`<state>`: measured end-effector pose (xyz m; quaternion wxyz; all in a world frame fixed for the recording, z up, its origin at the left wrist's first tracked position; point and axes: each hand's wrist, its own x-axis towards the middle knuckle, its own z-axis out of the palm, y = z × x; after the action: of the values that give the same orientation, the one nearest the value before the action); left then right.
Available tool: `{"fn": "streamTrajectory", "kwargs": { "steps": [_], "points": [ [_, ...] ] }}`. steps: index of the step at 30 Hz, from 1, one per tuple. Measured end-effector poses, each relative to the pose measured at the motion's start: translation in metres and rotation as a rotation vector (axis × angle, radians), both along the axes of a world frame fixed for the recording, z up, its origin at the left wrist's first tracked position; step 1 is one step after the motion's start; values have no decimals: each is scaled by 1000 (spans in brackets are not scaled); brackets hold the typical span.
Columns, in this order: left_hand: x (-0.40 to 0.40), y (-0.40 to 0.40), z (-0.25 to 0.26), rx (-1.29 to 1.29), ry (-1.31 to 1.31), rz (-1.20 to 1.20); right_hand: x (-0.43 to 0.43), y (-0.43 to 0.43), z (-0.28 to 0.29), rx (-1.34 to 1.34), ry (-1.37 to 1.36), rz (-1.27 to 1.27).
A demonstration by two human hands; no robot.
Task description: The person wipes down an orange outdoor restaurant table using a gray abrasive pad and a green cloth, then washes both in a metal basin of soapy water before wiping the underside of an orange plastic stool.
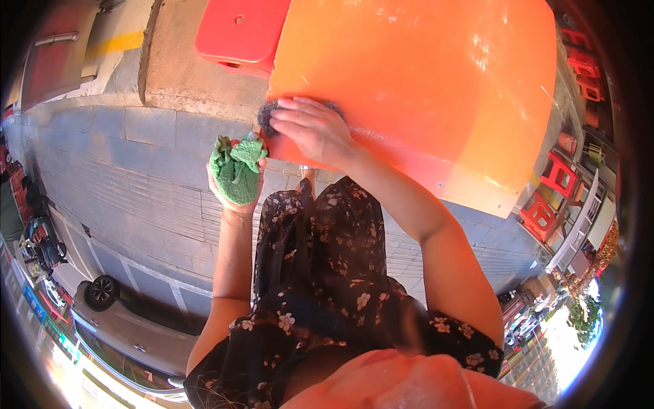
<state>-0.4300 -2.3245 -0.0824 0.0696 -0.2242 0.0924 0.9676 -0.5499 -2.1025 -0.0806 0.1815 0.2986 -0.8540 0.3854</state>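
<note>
Under the spread fingers of my right hand [311, 125] is a dark scouring pad [269, 118], pressed on the left edge of an orange tabletop [424, 92]. Part of the pad shows beyond the fingertips, and the palm hides the rest. My left hand [236, 202] cups a bunched green cloth [237, 174] just off the table's near left corner. Pale scuffs and streaks mark the orange surface. A wet-looking pale band runs along its near side.
A red plastic stool [240, 33] stands against the table's left edge. More red stools [539, 217] are at the right. Grey paving [148, 168] lies to the left, with a parked car [133, 332] and a motorbike [46, 243] beyond it.
</note>
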Motion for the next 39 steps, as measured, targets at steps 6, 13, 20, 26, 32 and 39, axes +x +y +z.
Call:
{"fn": "streamTrajectory", "kwargs": {
  "steps": [6,13,20,26,32,39],
  "points": [
    [-3,8,18,-3,81,-69,-170,95,34,157,-914,-613],
    [5,19,24,11,-47,42,19,-17,-7,43,-125,123],
    [-20,38,37,-535,-150,3,-176,147,43,-138,-544,-924],
    [-28,43,23,-1564,158,-76,34,29,5,155,-92,32],
    [-50,45,-6,-2013,807,-5,35,310,10,-4,-186,-1137],
    [-53,56,-13,-2015,853,-28,-119,262,-2,334,-153,-1067]
  ]
}}
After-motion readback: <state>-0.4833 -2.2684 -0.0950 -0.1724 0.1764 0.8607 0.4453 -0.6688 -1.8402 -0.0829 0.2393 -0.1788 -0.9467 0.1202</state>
